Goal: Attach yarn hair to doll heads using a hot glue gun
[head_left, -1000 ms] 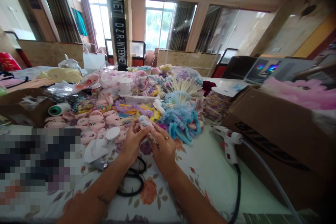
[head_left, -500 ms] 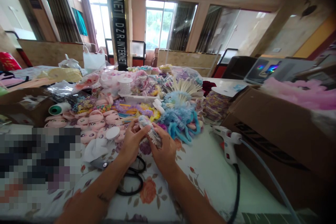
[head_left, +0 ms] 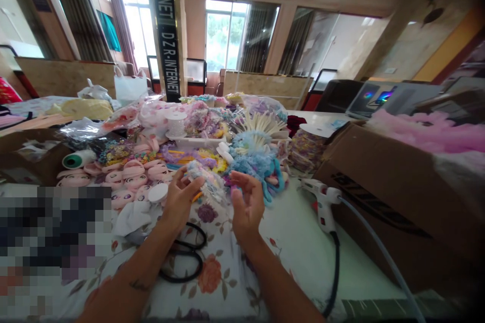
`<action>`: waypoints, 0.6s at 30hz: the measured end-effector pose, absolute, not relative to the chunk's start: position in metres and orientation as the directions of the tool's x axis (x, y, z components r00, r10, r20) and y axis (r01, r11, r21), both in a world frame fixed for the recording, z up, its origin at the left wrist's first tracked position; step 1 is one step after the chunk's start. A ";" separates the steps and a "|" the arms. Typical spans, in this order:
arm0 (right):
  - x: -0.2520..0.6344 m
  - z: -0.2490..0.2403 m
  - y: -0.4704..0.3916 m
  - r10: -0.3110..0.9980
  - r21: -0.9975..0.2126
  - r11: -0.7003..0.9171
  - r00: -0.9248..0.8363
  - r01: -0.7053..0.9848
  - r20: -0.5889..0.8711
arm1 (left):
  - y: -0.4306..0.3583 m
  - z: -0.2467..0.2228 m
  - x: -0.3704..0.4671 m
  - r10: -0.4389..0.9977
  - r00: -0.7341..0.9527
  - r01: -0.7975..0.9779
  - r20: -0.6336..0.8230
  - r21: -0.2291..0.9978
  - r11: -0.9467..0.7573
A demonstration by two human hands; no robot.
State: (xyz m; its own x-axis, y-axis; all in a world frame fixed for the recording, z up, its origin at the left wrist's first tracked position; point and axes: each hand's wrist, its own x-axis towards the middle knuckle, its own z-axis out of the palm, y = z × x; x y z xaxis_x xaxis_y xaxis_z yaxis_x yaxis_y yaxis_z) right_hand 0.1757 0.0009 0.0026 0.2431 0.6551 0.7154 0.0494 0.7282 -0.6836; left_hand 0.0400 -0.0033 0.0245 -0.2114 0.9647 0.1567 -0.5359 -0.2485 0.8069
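My left hand (head_left: 181,196) is closed around a fluffy bundle of pastel yarn (head_left: 205,180) in white, pale blue and pink. Its loose fringe hangs toward the right, and a small orange bit shows under the thumb. Just right of the bundle, apart from it, is my right hand (head_left: 248,204), its fingers half curled and thumb separate, with nothing visible in them. Below the left wrist lie scissors with black handles (head_left: 200,257), their blades partly hidden by the forearm. Behind the hands are blue fluffy yarn (head_left: 252,154) and pink doll heads with drawn eyes (head_left: 134,176).
A white glue gun (head_left: 322,202) with a dark cord lies at right beside a large cardboard box (head_left: 397,202). A spool of mixed yarn (head_left: 308,151) stands behind it. At left are a thread cone (head_left: 79,159), a white round lid (head_left: 158,193) and another cardboard box (head_left: 30,156).
My right hand has let go of the yarn bundle and moved right. The bundle looks looser and more spread in my left hand. The view has shifted slightly.
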 end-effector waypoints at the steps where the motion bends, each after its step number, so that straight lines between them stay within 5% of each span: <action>1: 0.177 0.005 0.004 0.717 -0.746 0.665 0.312 -0.038 0.624 | -0.003 0.024 0.039 0.963 -0.209 -0.531 0.171 0.807 -0.259; 4: 0.179 0.008 0.014 0.915 -0.878 0.347 0.325 -0.329 0.239 | -0.004 0.023 0.038 0.963 -0.182 -0.500 0.199 0.825 -0.264; 8: 0.182 0.008 0.023 0.978 -0.802 -0.184 -0.024 -0.569 -0.207 | -0.005 0.022 0.038 0.964 -0.142 -0.494 0.226 0.827 -0.267; 12: 0.185 0.009 0.024 0.954 -0.733 -0.297 -0.152 -0.612 -0.259 | -0.006 0.024 0.038 0.967 -0.094 -0.525 0.236 0.814 -0.249; 18: 0.183 0.013 0.012 0.938 -0.676 -0.324 -0.320 -0.661 -0.137 | -0.010 0.029 0.035 0.967 -0.024 -0.525 0.254 0.820 -0.228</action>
State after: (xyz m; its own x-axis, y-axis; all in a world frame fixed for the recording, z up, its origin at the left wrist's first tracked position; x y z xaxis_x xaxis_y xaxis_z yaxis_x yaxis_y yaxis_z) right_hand 0.1831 0.0119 0.0127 -0.3199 0.9376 -0.1366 -0.6615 -0.3242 -0.6762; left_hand 0.0346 -0.0104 0.0291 -0.0243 0.9670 0.2536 -0.5249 -0.2282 0.8200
